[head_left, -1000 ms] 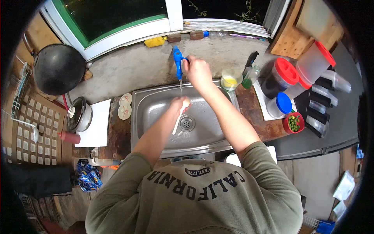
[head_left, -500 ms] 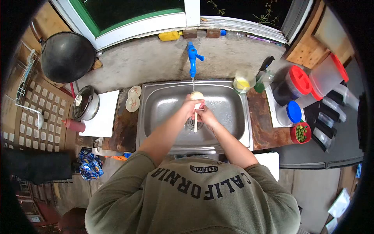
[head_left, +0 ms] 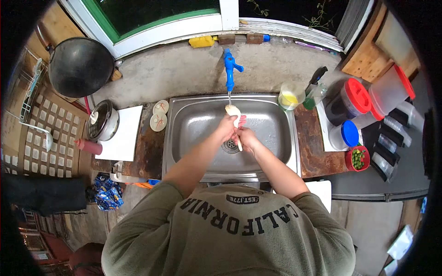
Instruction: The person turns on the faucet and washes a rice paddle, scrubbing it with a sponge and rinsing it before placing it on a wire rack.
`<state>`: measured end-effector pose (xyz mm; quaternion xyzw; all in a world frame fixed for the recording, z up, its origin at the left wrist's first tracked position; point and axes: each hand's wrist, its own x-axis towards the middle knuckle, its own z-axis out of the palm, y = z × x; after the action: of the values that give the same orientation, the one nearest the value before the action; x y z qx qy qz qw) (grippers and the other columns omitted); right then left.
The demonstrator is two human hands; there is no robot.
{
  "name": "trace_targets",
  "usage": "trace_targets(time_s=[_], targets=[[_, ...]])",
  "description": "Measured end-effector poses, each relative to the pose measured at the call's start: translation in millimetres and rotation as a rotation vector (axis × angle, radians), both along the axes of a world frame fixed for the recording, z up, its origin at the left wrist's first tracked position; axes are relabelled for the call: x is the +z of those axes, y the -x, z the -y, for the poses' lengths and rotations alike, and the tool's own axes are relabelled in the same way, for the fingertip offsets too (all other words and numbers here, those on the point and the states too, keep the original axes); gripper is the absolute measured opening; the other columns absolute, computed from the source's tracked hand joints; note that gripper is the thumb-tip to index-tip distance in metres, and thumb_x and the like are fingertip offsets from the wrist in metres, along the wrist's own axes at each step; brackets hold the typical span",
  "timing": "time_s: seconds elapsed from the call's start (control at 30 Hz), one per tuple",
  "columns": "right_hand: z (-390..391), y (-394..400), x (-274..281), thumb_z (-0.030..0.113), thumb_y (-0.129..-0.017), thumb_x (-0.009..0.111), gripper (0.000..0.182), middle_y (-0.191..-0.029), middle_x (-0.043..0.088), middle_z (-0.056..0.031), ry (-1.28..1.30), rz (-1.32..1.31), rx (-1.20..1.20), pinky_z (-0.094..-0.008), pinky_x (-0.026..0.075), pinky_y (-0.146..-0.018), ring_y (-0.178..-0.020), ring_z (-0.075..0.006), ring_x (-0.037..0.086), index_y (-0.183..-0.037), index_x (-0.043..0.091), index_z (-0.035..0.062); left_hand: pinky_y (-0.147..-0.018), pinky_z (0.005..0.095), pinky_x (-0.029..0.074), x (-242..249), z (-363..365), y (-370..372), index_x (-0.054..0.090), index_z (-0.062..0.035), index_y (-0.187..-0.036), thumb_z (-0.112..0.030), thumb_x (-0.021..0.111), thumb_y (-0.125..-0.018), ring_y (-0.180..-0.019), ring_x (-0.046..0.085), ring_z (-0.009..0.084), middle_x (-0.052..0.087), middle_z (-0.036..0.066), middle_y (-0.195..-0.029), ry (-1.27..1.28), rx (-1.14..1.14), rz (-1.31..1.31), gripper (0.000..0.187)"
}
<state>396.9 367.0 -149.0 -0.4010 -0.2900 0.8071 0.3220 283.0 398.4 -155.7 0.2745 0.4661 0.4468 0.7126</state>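
Over the sink [head_left: 271,152], a pale cream spoon [head_left: 232,110] is under the thin stream of water from the blue faucet [head_left: 229,69]. Its rounded head points toward the faucet and its handle slants down toward the drain [head_left: 231,146]. My left hand [head_left: 226,129] is closed around the spoon just below the head. Lower down, my right hand [head_left: 247,138] has its fingers closed on the handle. My fingers hide part of the spoon's middle.
Right of the sink stand a tub with yellow contents [head_left: 288,98], a green bottle [head_left: 315,95], a blue-lidded container [head_left: 345,134] and a red cup of small green fruits [head_left: 357,158]. To the left are two small dishes [head_left: 159,122], a lidded pot [head_left: 103,120] and a red bottle [head_left: 88,146].
The spoon has tilted, its handle end swinging to the right. Its head now shows more from the side. Both hands have shifted slightly and still hold it.
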Motion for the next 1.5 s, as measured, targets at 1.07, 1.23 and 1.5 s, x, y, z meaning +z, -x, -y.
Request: trace_targets(time_s=[1.07, 1.23, 1.5], targets=[[24, -30, -35, 0.024, -0.089, 0.044, 0.027, -0.069, 0.058, -0.0197, -0.645, 0.743, 0.003, -0.0392, 0.042, -0.061, -0.065, -0.0334, 0.056, -0.081, 0.054, 0.0007, -0.073, 0.0416, 0.048, 5, -9, 5, 0.048, 0.0004, -0.097, -0.036, 0.031, -0.088, -0.082, 0.059, 0.0284, 0.059, 0.016, -0.091, 0.053, -0.042, 0.292, 0.041], [26, -29, -23, 0.025, -0.089, 0.042, 0.027, -0.076, 0.057, -0.0236, -0.771, 0.908, 0.062, -0.0442, 0.042, -0.066, -0.076, -0.0412, 0.054, -0.085, 0.054, 0.0006, -0.069, 0.0414, 0.049, -12, -24, 15, 0.052, -0.0014, -0.088, -0.036, 0.035, -0.087, -0.074, 0.059, 0.027, 0.059, 0.013, -0.081, 0.188, -0.04, 0.225, 0.038], [19, -30, -16, 0.026, -0.089, 0.043, 0.029, -0.076, 0.056, -0.025, -0.8, 0.894, 0.026, -0.0439, 0.042, -0.065, -0.074, -0.0414, 0.054, -0.084, 0.054, -0.0001, -0.068, 0.0377, 0.049, 11, -13, 11, 0.05, 0.0, -0.092, -0.031, 0.034, -0.087, -0.072, 0.058, 0.0253, 0.06, 0.013, -0.081, 0.078, 0.013, 0.288, 0.036]])
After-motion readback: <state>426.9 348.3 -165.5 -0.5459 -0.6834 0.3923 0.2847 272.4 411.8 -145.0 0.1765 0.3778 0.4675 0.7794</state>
